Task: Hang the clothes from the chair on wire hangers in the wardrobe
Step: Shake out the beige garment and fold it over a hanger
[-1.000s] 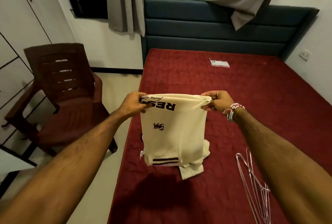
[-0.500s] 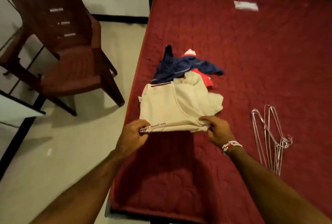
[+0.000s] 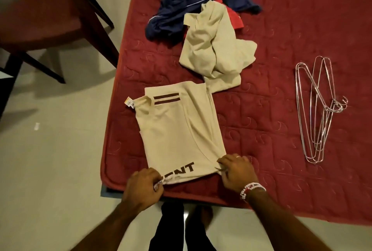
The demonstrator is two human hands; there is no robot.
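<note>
A cream T-shirt (image 3: 177, 130) with dark stripes and dark lettering lies flat on the red bed cover (image 3: 291, 29), near the bed's front left corner. My left hand (image 3: 144, 187) pinches its near left corner. My right hand (image 3: 235, 170) pinches its near right corner. A bundle of wire hangers (image 3: 316, 108) lies on the bed to the right, apart from both hands. Farther back sit a crumpled cream garment (image 3: 215, 49), a navy garment (image 3: 189, 7) and a red one (image 3: 234, 18) partly under them. The brown plastic chair (image 3: 50, 15) stands at the left with nothing on its seat.
The pale tiled floor (image 3: 60, 150) runs along the bed's left side and front. My legs and feet (image 3: 181, 228) stand just before the bed's front edge. A dark strip of furniture edge (image 3: 6, 92) shows at the far left. The wardrobe is out of view.
The T-shirt was held up in the air a second ago; both hands have brought it down and toward me, and it now lies spread on the bed. My view has tilted down.
</note>
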